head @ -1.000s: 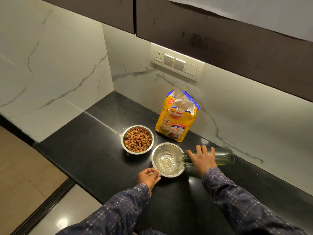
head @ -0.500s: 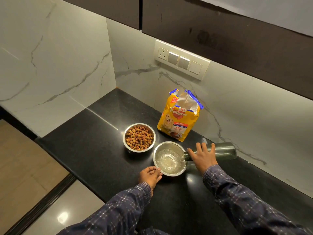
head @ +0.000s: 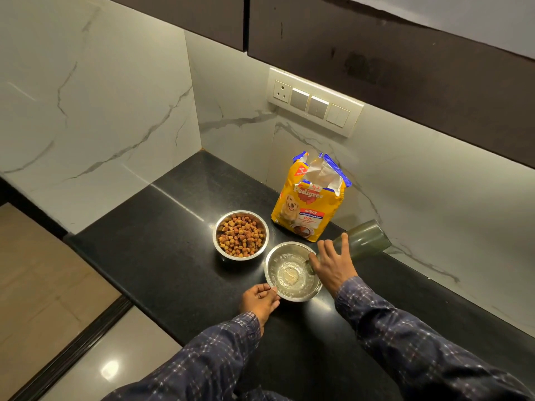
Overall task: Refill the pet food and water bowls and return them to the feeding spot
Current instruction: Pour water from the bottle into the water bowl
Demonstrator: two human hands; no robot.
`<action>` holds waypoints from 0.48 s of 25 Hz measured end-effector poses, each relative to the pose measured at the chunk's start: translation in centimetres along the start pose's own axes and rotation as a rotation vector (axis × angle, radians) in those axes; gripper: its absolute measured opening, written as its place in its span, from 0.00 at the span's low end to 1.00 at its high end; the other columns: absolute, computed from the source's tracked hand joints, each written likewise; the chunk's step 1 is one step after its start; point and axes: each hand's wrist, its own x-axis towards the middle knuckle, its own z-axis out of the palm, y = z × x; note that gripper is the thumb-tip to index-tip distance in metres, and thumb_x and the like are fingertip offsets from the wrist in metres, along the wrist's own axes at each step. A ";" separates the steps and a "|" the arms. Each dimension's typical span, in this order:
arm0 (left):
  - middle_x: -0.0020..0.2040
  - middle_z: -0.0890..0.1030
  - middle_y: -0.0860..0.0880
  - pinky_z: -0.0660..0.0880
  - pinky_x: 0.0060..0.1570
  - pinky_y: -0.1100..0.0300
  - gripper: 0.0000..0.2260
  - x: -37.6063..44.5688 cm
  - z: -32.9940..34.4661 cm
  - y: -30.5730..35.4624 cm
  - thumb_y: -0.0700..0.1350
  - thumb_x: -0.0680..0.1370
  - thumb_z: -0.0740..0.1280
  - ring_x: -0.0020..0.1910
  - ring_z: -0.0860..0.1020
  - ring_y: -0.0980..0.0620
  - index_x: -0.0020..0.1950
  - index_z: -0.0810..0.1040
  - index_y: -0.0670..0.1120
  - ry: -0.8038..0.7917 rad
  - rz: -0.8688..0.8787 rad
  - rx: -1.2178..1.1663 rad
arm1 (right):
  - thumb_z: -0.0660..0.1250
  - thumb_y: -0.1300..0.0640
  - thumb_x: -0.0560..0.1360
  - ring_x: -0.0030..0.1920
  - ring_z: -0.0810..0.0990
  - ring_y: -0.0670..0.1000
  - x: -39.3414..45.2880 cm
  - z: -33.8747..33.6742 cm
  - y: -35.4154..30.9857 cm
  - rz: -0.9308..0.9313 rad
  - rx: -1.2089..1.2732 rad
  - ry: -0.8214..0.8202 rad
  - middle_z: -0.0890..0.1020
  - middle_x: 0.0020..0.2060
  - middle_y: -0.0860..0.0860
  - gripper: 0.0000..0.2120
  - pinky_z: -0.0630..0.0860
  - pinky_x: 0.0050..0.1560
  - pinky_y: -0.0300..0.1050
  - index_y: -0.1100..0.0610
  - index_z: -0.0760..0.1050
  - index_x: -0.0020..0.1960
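Note:
Two steel bowls stand on the black counter [head: 150,244]. The far bowl [head: 241,235] is full of brown kibble. The near water bowl [head: 292,272] holds a little clear water. My left hand [head: 259,299] grips its near-left rim. My right hand [head: 333,264] holds a green glass bottle [head: 362,241] by the neck, tipped steeply with its base raised to the right and its mouth over the bowl's right rim.
An open yellow pet food bag [head: 309,204] stands upright against the marble wall behind the bowls. A switch panel [head: 315,102] sits on the wall under dark cabinets. The counter's front edge drops to the floor [head: 43,285] on the left.
The bottle's base has risen from nearly level to steeply tilted, with its mouth still at the bowl. My left hand stays on the rim. The camera has shifted slightly.

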 end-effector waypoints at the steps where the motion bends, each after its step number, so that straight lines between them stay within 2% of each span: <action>1: 0.53 0.87 0.40 0.85 0.48 0.56 0.09 0.0 0.0 0.0 0.36 0.78 0.75 0.53 0.87 0.45 0.58 0.82 0.40 0.001 0.001 0.003 | 0.68 0.55 0.80 0.70 0.74 0.64 0.1 0.3 -0.3 -0.001 -0.016 0.016 0.76 0.66 0.63 0.18 0.57 0.71 0.84 0.57 0.77 0.69; 3: 0.53 0.87 0.40 0.85 0.47 0.57 0.09 0.0 0.0 0.0 0.36 0.78 0.76 0.53 0.87 0.45 0.57 0.82 0.40 0.005 0.005 0.004 | 0.75 0.52 0.75 0.65 0.78 0.63 0.1 0.6 -0.7 -0.005 -0.010 0.040 0.80 0.61 0.62 0.19 0.63 0.69 0.83 0.56 0.81 0.64; 5: 0.53 0.87 0.40 0.84 0.46 0.57 0.09 -0.1 0.0 0.1 0.36 0.78 0.76 0.52 0.87 0.46 0.57 0.82 0.40 -0.007 0.007 0.003 | 0.81 0.51 0.70 0.64 0.78 0.63 0.2 0.6 -0.3 0.039 0.097 0.040 0.79 0.61 0.62 0.27 0.65 0.68 0.82 0.53 0.80 0.66; 8: 0.53 0.87 0.40 0.84 0.46 0.58 0.09 -0.1 -0.1 0.2 0.37 0.78 0.75 0.50 0.86 0.47 0.57 0.82 0.39 -0.018 0.014 0.027 | 0.83 0.52 0.67 0.65 0.76 0.62 -0.1 1.2 1.4 0.322 0.346 0.064 0.77 0.63 0.59 0.37 0.69 0.70 0.75 0.47 0.74 0.73; 10: 0.52 0.87 0.40 0.84 0.48 0.57 0.09 0.2 -0.2 0.2 0.37 0.78 0.75 0.50 0.86 0.48 0.57 0.82 0.38 -0.023 0.013 0.046 | 0.83 0.54 0.69 0.63 0.76 0.62 -0.8 2.1 3.0 0.547 0.609 0.176 0.77 0.61 0.59 0.35 0.75 0.67 0.68 0.49 0.74 0.73; 12: 0.51 0.87 0.40 0.84 0.49 0.56 0.09 0.3 -0.2 0.3 0.36 0.78 0.75 0.49 0.86 0.48 0.57 0.82 0.38 -0.026 0.010 0.067 | 0.81 0.56 0.72 0.65 0.75 0.63 -1.5 2.9 4.5 0.742 0.915 0.292 0.77 0.63 0.60 0.32 0.77 0.65 0.66 0.54 0.74 0.73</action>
